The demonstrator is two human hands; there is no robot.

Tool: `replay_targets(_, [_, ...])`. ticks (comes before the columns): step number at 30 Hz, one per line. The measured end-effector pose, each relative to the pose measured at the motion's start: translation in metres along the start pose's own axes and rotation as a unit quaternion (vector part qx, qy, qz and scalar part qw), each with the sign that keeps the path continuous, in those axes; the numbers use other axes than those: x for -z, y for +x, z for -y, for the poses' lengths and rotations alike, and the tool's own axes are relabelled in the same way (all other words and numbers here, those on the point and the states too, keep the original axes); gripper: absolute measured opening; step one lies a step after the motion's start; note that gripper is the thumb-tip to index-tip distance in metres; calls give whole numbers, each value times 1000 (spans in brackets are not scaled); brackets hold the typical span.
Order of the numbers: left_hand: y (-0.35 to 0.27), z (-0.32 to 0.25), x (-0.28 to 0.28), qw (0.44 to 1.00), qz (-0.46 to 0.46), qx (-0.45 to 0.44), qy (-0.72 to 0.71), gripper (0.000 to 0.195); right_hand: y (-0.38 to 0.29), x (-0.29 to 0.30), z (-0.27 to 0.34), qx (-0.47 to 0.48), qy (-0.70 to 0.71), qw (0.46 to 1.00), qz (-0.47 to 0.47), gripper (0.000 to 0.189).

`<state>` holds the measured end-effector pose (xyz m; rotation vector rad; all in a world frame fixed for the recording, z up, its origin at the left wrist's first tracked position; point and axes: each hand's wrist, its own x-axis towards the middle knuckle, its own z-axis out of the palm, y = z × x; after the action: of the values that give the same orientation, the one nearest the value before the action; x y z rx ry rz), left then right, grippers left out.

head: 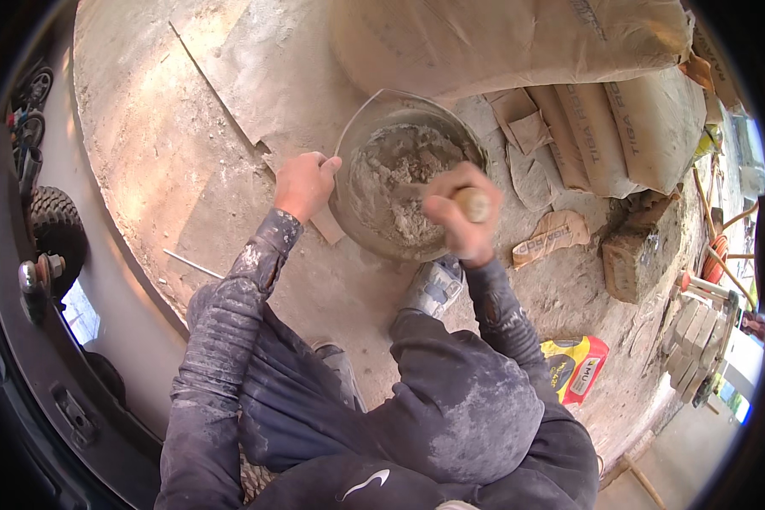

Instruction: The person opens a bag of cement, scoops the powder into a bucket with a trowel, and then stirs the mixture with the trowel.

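A bucket (342, 220) with a thin wire bail stands on the dusty floor before me. Wet grey mortar (389, 204), lumpy and partly dry-looking, lies inside it and smears its walls. My left hand (303, 188) grips the bucket's left rim, thumb uppermost. Over the right part of the bucket, my right hand (452, 191) is closed around the rounded handle (473, 204) of a tool that looks like a trowel. Its blade is hidden or buried in the mortar. The right hand is slightly blurred.
Full paper cement sacks (593, 140) are stacked behind and right of the bucket. Torn sack paper (551, 239), a concrete block (637, 255) and a yellow-red bag (577, 368) lie to the right. A thin white stick (193, 263) and a vehicle tyre (56, 236) are at left.
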<state>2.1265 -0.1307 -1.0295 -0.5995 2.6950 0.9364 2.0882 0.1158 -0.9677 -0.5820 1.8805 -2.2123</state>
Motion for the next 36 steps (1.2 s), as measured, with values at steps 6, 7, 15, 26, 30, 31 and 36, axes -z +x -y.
replay_targets(6, [-83,-1,-29,944,53,192,-262,41,20,6,25,141,20,984,-110,14])
replay_targets(7, [-93,-10,-33,929,51,201,-307,40,28,8,12,153,-33,980,-125,14])
replay_targets(15, [-123,-5,-55,862,64,252,-436,33,19,-29,-49,39,-38,998,13,17])
replay_targets(26, [-95,10,-10,886,63,223,-402,51,-13,-5,42,175,5,984,-17,19])
replay_targets(30, [-44,6,0,893,62,176,-410,46,25,10,7,171,-91,973,-125,17])
replay_targets(31, [-32,-3,0,898,80,163,-401,45,31,17,-17,152,-107,972,-144,17])
replay_targets(36, [-14,16,6,904,122,193,-361,47,41,9,-62,-63,95,979,-167,17])
